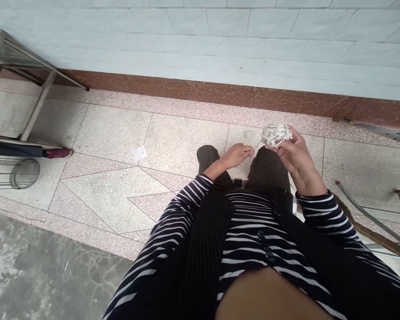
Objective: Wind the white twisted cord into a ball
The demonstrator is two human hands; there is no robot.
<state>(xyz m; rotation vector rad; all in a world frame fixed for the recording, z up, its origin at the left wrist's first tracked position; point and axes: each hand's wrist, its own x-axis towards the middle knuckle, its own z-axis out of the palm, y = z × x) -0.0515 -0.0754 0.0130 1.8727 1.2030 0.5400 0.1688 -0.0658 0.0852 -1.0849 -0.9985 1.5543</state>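
Note:
In the head view my right hand (299, 156) is wrapped round a ball of white yarn flecked with dark grey (275, 134), held above my right knee. A short twisted strand (258, 144) runs from the ball's left side to my left hand (239, 155). The fingers of that hand are pinched on the strand. Beyond the strand, a small pale tangle, perhaps yarn (249, 134), lies on the floor. The palm side of my left hand is hidden.
A tiled wall (193, 49) rises in front of my knees. A metal-legged table (36, 106) and a wire rack (25, 173) stand left, beside another person's shoe (58, 153). White paper (140, 154) lies on the floor. Metal chair legs (366, 204) are at right.

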